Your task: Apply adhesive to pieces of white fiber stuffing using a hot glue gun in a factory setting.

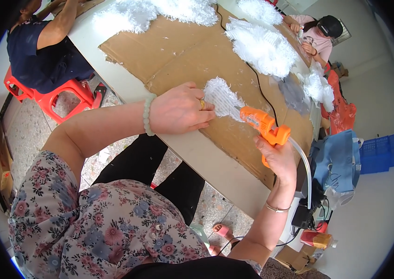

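Observation:
My right hand (278,160) is wrapped round the handle of an orange glue gun (263,123). A long whitish glue stick (305,160) curves out of its back end and hangs down past my wrist. The gun's nozzle meets the right end of a small white fringed piece (222,98) with a ribbed, mesh-like middle. At that piece's left edge, the fingers of my left hand (180,109) are closed on it; the thumb is hidden. The piece lies over brown cardboard (178,63) on the table.
White fluffy pieces (264,49) are heaped at the far side. A black cable (262,86) crosses the cardboard. One person (43,51) sits on a red stool (73,95) at left; another person (320,39) works at far right. A blue bag (334,160) stands beside the table, right.

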Demonstrator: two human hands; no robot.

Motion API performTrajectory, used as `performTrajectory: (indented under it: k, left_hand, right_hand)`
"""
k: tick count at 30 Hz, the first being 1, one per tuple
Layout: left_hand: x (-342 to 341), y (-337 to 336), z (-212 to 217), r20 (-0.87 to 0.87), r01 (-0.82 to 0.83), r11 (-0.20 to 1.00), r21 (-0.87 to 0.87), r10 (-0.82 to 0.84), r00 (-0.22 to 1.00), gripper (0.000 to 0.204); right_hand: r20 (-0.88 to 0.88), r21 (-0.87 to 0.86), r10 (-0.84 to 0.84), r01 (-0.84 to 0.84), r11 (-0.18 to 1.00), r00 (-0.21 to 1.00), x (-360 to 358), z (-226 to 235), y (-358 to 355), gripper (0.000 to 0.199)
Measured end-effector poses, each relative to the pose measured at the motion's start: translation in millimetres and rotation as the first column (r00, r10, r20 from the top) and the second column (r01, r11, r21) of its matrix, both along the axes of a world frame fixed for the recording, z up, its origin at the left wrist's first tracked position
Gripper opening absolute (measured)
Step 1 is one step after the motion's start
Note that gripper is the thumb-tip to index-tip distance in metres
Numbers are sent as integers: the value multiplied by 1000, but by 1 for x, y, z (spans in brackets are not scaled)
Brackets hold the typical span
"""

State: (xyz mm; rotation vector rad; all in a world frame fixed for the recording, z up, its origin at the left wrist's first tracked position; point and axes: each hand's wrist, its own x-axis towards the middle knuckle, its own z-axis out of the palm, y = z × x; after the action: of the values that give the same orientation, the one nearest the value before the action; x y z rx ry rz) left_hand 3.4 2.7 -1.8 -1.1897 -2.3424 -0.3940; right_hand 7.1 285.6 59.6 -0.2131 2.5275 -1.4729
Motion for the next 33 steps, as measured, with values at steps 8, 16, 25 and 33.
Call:
performTrajectory:
  k: [8,16,25,33]
  left_hand:
    - [0,0,1,1,4,1000,29,-4,1000,27]
    - [-1,0,0,26,-9,1000,21,9,1000,26]
    - [-13,-5,0,188,67,972,227,-111,976,24]
    - [-11,-3,2,178,81,962,261,-130,975,25]
  right_hand:
    - [2,27,-19,19,999,1000,1,-19,-1,22]
    - [18,-6,-14,14,1000,1000,0,-19,0,23]
    - [45,-2,-39,39,999,998,0,-20,0,23]
    - [2,23,-20,20,1000,1000,1,-19,-3,23]
